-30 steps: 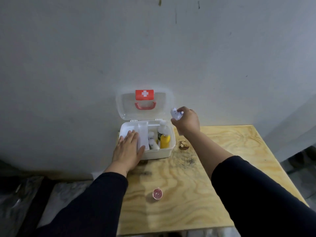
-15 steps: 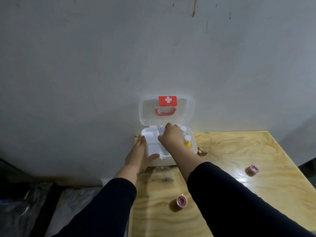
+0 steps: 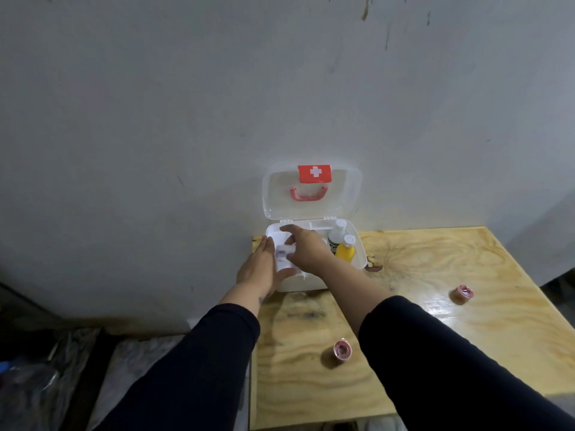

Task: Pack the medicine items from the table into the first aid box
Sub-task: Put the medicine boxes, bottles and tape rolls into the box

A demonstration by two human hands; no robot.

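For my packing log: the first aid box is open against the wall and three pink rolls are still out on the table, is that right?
Not quite: the head view shows two pink rolls on the table, not three. The first aid box is indeed open against the wall.

glossy white plastic first aid box (image 3: 357,256); grainy plywood table (image 3: 435,275).

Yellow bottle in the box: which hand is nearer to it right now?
Right. The right hand reaches into the first aid box just left of the yellow bottle; the left hand rests on the box's far left edge.
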